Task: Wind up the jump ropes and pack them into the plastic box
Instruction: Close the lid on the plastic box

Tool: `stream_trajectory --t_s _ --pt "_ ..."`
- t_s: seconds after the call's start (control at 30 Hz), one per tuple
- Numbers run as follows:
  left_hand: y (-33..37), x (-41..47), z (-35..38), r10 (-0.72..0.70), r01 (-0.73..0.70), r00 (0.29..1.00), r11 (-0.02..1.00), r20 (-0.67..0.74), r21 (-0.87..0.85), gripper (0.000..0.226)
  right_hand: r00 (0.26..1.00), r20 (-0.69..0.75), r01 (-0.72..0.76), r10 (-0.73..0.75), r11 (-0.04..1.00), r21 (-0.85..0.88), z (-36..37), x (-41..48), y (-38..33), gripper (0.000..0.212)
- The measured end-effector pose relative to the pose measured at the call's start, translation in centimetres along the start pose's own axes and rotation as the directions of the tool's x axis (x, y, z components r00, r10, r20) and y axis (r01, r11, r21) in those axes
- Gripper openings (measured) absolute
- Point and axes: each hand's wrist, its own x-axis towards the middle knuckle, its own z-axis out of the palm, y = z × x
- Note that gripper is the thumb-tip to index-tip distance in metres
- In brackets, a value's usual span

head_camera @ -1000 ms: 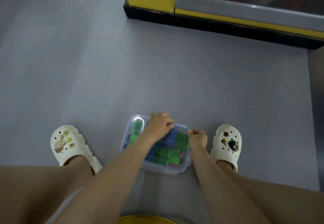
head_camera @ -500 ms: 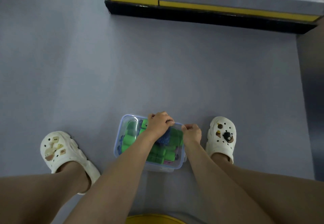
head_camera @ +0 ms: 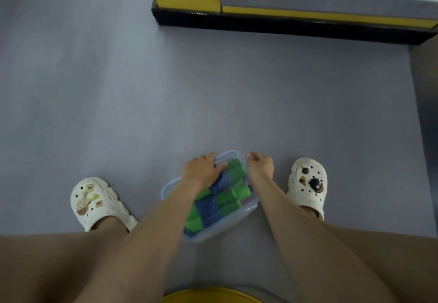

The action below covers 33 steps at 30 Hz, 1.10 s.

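A clear plastic box (head_camera: 167, 190) with a blue-tinted rim sits on the grey floor between my feet. It is packed with wound jump ropes (head_camera: 233, 198) that have green handles and blue cord. My left hand (head_camera: 203, 169) grips the box's far left rim, thumb inside and fingers over the edge. With curled fingers, my right hand (head_camera: 259, 166) holds the far right corner. My left forearm hides part of the box's left side.
My feet, in a white clog (head_camera: 94, 203) and another white clog (head_camera: 308, 184), flank the box. A yellow cabinet with a black base (head_camera: 284, 25) stands ahead. A yellow round object (head_camera: 208, 296) lies at the bottom edge. Open grey floor stretches to the left.
The box has turned on the floor, so its long side now runs from near left to far right. Both hands have shifted to its far end.
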Motion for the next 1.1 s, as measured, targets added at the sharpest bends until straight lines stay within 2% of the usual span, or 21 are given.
stream_trajectory --t_s 0.07,0.1,0.17,0.2,0.27,0.3,0.33,0.4,0.47,0.53,0.67,0.8,0.87,0.93,0.97,1.03,1.1 --pt "-0.8 -0.6 0.3 -0.126 0.127 0.992 0.984 0.014 -0.127 0.063 0.996 0.030 -0.082 0.083 0.996 -0.030 -0.3 -0.5 0.5 0.041" --pt "-1.1 -0.8 0.5 -0.163 0.169 0.986 0.965 0.048 -0.201 0.064 0.994 0.050 -0.097 0.099 0.994 -0.045 -0.7 -0.6 0.9 0.044" --pt "-1.3 -1.1 1.0 -0.178 0.222 0.974 0.886 0.142 -0.407 0.065 0.996 0.058 -0.067 0.071 0.996 -0.052 -1.2 -0.7 2.0 0.030" --pt "-1.3 -1.4 1.2 -0.159 0.238 0.969 0.818 0.190 -0.524 0.068 0.998 0.049 -0.039 0.042 0.998 -0.056 -1.4 -0.9 2.4 0.022" --pt "-1.4 -2.5 2.1 -0.130 0.280 0.958 0.614 0.255 -0.738 0.083 0.999 0.008 0.033 -0.032 0.998 -0.060 -1.5 -1.7 2.8 0.019" --pt "-1.5 -3.4 2.7 -0.135 0.318 0.947 0.520 0.292 -0.793 0.079 0.999 -0.008 0.050 -0.051 0.997 -0.060 -1.4 -1.8 2.8 0.026" --pt "-1.4 -4.4 3.1 -0.142 0.364 0.931 0.450 0.337 -0.816 0.065 0.998 -0.012 0.065 -0.066 0.997 -0.052 -1.5 -1.9 2.6 0.031" --pt "-1.5 -5.6 3.6 -0.137 0.431 0.901 0.387 0.412 -0.815 0.046 0.996 -0.004 0.085 -0.085 0.995 -0.051 -1.4 -1.4 2.3 0.027" --pt "-1.8 -5.0 3.6 -0.183 0.403 0.914 0.311 0.362 -0.861 0.055 0.997 0.018 0.080 -0.079 0.995 -0.055 -1.3 -0.5 2.1 0.021" --pt "-1.8 -3.9 3.1 -0.240 0.307 0.939 0.252 0.248 -0.917 0.069 0.998 0.023 0.060 -0.059 0.997 -0.048 -1.3 0.1 2.2 0.022" --pt "-1.7 -3.2 2.3 -0.176 0.195 0.973 0.268 0.152 -0.943 0.041 0.999 0.019 0.036 -0.036 0.998 -0.045 -1.1 0.7 2.6 0.020" --pt "-1.7 -3.3 2.4 -0.227 0.149 0.968 0.161 0.111 -0.976 0.028 0.999 0.017 0.034 -0.033 0.998 -0.052 -1.1 0.9 2.6 0.015" --pt "-1.6 -3.2 2.6 -0.233 0.117 0.969 0.160 0.077 -0.980 0.026 0.999 0.029 0.039 -0.037 0.997 -0.072 -1.1 0.9 2.5 0.010" --pt "-1.1 -3.3 2.6 -0.251 0.052 0.968 0.230 -0.008 -0.972 0.029 0.999 0.034 0.040 -0.037 0.996 -0.079 -1.1 1.0 2.7 0.007" --pt "-0.8 -3.1 2.7 -0.280 0.029 0.958 0.327 -0.068 -0.945 0.032 0.999 0.032 0.036 -0.033 0.996 -0.084 -1.1 1.0 2.7 0.007" --pt "0.0 -2.7 2.9 -0.320 0.014 0.921 0.598 -0.222 -0.802 0.038 0.999 0.032 0.022 -0.020 0.998 -0.064 -1.0 1.0 2.9 0.008" --pt "1.0 -2.2 3.0 -0.184 -0.071 0.904 0.824 -0.385 -0.562 0.034 0.999 0.037 0.014 -0.013 0.999 -0.032 -0.9 0.9 2.9 0.008"
